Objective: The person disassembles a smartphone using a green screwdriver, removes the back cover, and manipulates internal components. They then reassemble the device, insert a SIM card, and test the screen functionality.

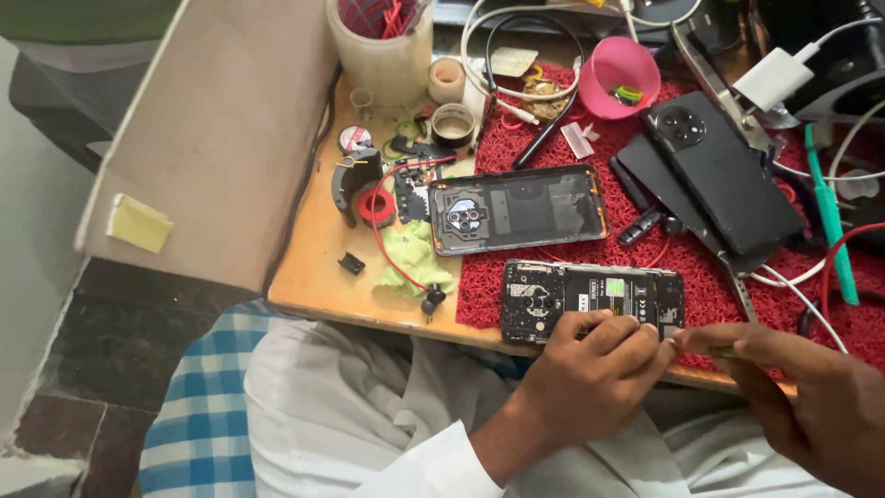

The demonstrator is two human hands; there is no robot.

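Pinching at the lower edge of the opened phone (593,301), my left hand (590,373) is resting its fingertips on it at lower centre of the frame. I am closing my right hand (802,387) on a small green tool (722,351) just beside it, lower right, over the red mat (701,277).

Opened phone (590,297), back off, circuitry bared, flat at red mat's near edge.
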